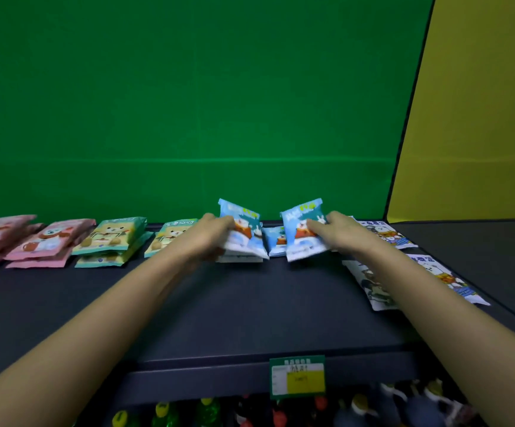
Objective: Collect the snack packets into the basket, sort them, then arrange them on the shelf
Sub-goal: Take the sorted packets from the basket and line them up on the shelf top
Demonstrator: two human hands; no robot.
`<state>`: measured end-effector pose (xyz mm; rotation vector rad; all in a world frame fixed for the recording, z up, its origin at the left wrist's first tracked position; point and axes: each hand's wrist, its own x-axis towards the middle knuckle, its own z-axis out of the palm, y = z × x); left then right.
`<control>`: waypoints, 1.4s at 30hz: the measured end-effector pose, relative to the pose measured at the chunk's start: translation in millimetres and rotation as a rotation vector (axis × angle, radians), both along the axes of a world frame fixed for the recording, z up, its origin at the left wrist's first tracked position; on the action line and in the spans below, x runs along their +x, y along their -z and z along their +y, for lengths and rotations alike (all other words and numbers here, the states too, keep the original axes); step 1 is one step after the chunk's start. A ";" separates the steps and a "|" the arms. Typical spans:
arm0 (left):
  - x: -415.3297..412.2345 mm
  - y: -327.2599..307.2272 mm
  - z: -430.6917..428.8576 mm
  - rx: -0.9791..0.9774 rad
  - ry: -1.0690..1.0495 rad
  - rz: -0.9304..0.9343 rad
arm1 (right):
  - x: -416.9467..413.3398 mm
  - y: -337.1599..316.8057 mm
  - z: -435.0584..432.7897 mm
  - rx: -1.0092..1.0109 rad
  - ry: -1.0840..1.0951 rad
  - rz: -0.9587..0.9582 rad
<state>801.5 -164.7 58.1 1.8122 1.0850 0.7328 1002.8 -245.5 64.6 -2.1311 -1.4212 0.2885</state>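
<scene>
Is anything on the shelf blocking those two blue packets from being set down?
Partly: another blue packet lies between the left hand and right hand. The dark shelf in front looks clear.

- Dim, even light; colours stay saturated, no glare.
- Hands and packets smeared by motion blur.
- Bottles along the bottom edge are soft.
- Wide-angle bending curves the shelf edges.

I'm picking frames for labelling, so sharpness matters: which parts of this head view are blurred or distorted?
Head view: left hand and right hand are motion-smeared on the blue packets; the bottles below the shelf edge are soft; wide-angle bowing bends the green backdrop edges.
</scene>
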 end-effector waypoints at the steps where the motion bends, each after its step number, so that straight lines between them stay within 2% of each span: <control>1: -10.0 6.0 -10.9 -0.025 0.044 0.012 | -0.9 3.1 -12.5 -0.020 -0.033 0.066; 3: -25.9 17.2 -34.3 -0.073 0.090 0.053 | -5.9 12.0 -37.5 -0.116 -0.078 0.152; 5: -35.3 24.4 -54.6 -0.126 0.068 0.088 | -11.2 20.4 -55.0 -0.196 -0.096 0.125; 8: -40.2 26.6 -68.7 -0.017 0.058 0.233 | -15.5 24.6 -63.8 -0.256 -0.126 -0.094; 12: -41.7 26.7 -63.1 0.229 0.108 0.602 | -23.4 20.0 -64.0 -0.363 -0.138 -0.379; 14: -39.6 30.6 -60.1 0.277 0.120 0.696 | -27.8 18.4 -62.2 -0.407 -0.132 -0.475; 21: -35.3 20.4 -51.4 0.300 0.143 0.677 | -30.4 12.2 -53.5 -0.568 -0.133 -0.666; 23: -27.8 10.1 -45.0 0.391 0.050 0.600 | -23.8 3.6 -43.3 -0.501 -0.116 -0.659; 26: -3.8 -0.3 -21.8 0.507 -0.070 0.485 | -9.9 -0.1 -7.5 -0.223 -0.122 -0.521; 28: 16.3 0.0 -3.3 0.476 -0.055 0.517 | -4.0 4.2 16.6 -0.166 -0.184 -0.436; 33: 43.6 15.4 28.4 0.253 0.046 0.667 | 1.4 17.7 41.4 -0.326 -0.275 -0.439; 42: 42.6 28.1 48.1 0.258 0.005 0.598 | -1.0 27.8 54.5 -0.273 -0.252 -0.446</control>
